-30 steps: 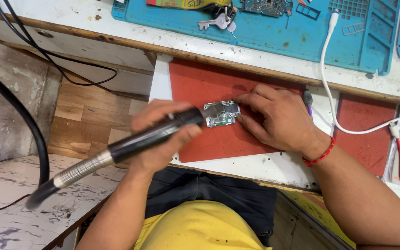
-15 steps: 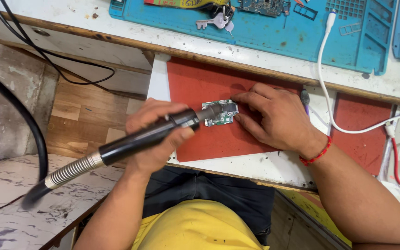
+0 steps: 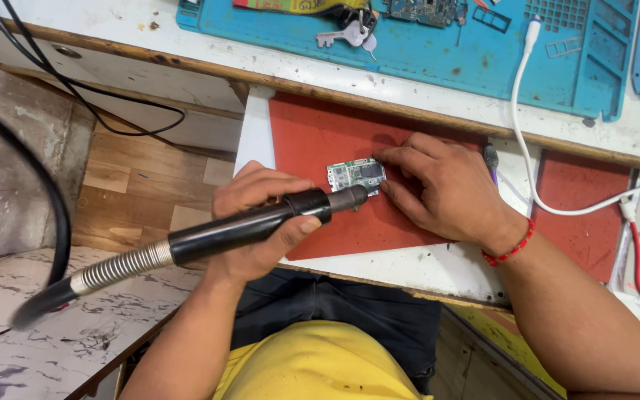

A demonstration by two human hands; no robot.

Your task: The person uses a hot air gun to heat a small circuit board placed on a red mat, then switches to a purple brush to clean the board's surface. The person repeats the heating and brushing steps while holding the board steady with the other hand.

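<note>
Below the camera: a workbench seen from above, with the person's yellow shirt at the bottom edge.
Bench [image 3: 438, 267]: white top; a pull-out shelf sits lower than the back ledge.
Blue mat [image 3: 483, 59]: lies on the back ledge, with keys [image 3: 350, 33] and a green board on it.
Red mat [image 3: 320, 141]: covers the shelf in front of the person; a second red patch lies to its right.
White cable [image 3: 520, 148]: runs from the blue mat down across the shelf to the right edge.
Handpiece [image 3: 246, 226]: long black wand with a metal spring collar and a thick black hose trailing off to the left; its tip touches, or nearly touches, the board's lower right corner.
Left hand [image 3: 261, 215]: fingers wrapped tight around the handpiece, thumb on top.
Right hand [image 3: 446, 189]: palm down on the red mat, fingers together and stretched to the board's right edge, pinning it; a red thread band circles the wrist.
Board [image 3: 355, 175]: small green circuit board, flat on the red mat between both hands.
</note>
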